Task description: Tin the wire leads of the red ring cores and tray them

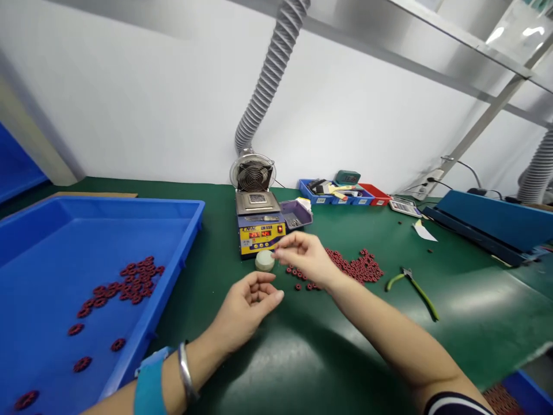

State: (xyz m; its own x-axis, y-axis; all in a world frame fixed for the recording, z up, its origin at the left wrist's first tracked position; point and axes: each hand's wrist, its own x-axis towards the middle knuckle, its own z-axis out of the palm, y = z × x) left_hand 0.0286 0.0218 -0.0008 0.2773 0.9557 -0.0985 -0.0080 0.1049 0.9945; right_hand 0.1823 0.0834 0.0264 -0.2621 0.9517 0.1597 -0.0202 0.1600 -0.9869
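My right hand (305, 255) hovers above the green mat, its thumb and forefinger pinched together just over a small round white pot (265, 260); whether something tiny sits between the fingertips cannot be told. My left hand (250, 306) is nearer to me, palm up with fingers loosely curled, and nothing shows in it. A heap of small dark red rings (354, 268) lies right of my right hand. More red rings (129, 285) lie in the large blue tray (190, 230) on the left.
A yellow-fronted solder pot (260, 227) with red digits stands behind the white pot, a fan and grey duct above it. Green-handled cutters (415, 288) lie at right. Small blue and red bins (341, 195), a calculator (404, 206) and a blue box (488, 222) sit farther back.
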